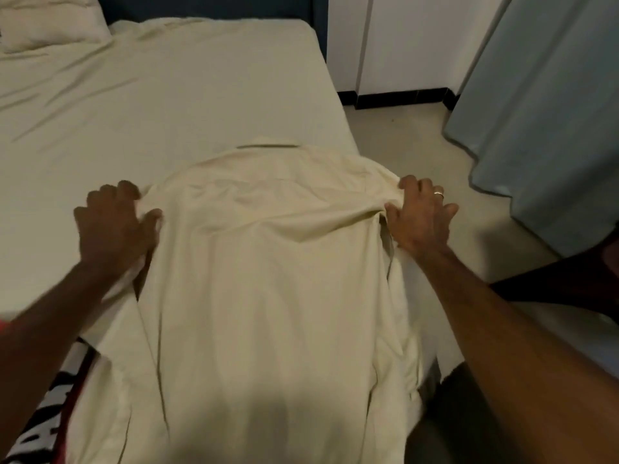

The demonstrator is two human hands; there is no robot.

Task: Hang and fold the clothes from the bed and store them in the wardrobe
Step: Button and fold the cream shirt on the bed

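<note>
Shirt (268,279), cream and collared, lies spread back-up on the bed (167,95), its long axis running from the near edge of the view away toward the collar, which points at the far end of the mattress. Its hem is cut off by the bottom of the frame, and a shadow darkens the lower middle of the cloth. Its right sleeve is tucked out of sight; a strip of sleeve shows beneath the left wrist. The left hand (114,222) pinches the left shoulder seam, thumb on top and fingers curled over the fabric edge. The right hand (420,219), wearing a ring, grips the right shoulder in the same manner, bunching the cloth into folds at each grip. The body of the shirt lies between the two hands and stretches back toward the person. A patterned red, black and white cloth (57,396) peeks out at the lower left, mostly covered. A pillow (43,21) sits at the far left corner, and a pale blue curtain (549,112) hangs on the right.
</note>
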